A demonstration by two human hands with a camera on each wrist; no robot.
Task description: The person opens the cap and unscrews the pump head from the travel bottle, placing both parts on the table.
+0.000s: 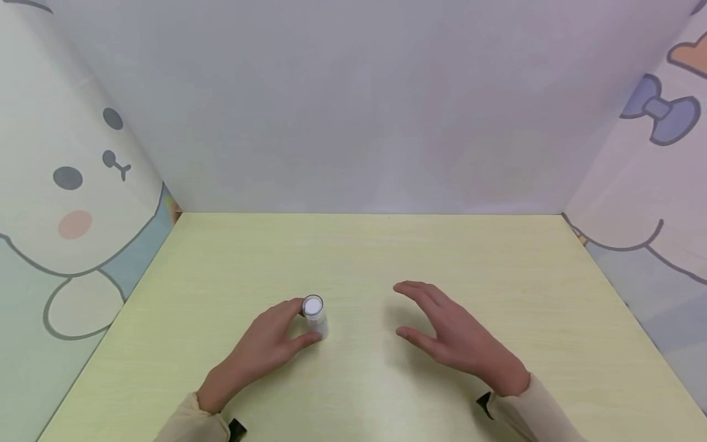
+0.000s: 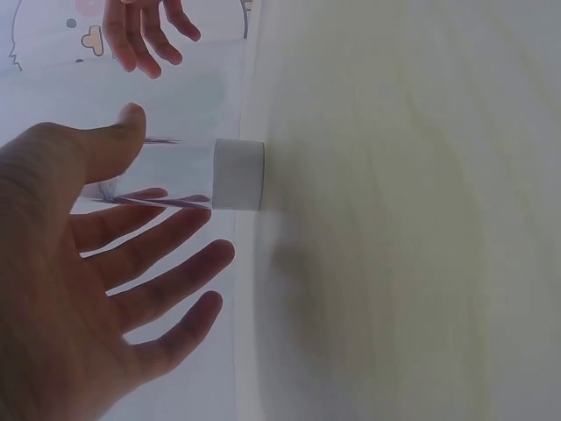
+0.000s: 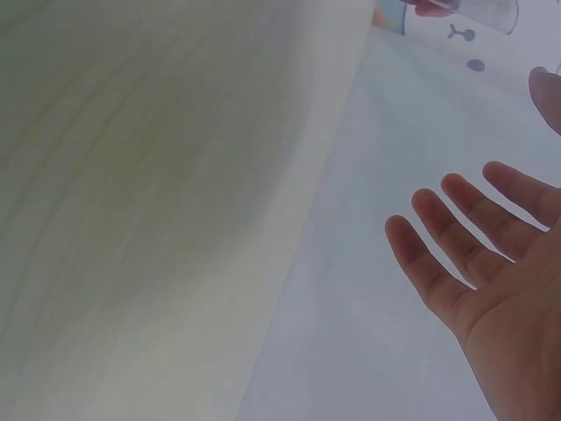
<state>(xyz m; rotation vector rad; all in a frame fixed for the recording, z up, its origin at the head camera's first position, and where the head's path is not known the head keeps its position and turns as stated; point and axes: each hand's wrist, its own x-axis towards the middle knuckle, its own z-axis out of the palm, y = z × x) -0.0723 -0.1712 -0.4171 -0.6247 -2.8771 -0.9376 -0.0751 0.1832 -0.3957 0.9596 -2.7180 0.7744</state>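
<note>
In the head view, a small clear cylinder [image 1: 315,314] stands upright on the table, left of the middle. The left hand [image 1: 265,341] holds it from the left, thumb on the near side and fingers round the far side. The left wrist view shows its white lower end [image 2: 238,175] at the tabletop, with the thumb and fingers of the left hand [image 2: 74,298] about the clear part. To the right, the right hand [image 1: 461,337] hovers over the table, fingers extended and thumb apart. In the right wrist view, nothing is in the right hand [image 3: 513,303].
The pale yellow tabletop [image 1: 364,258] reaches back to a plain light wall [image 1: 364,110]. Side panels with cartoon figures, one on the left [image 1: 33,123] and one on the right [image 1: 635,184], flank the table.
</note>
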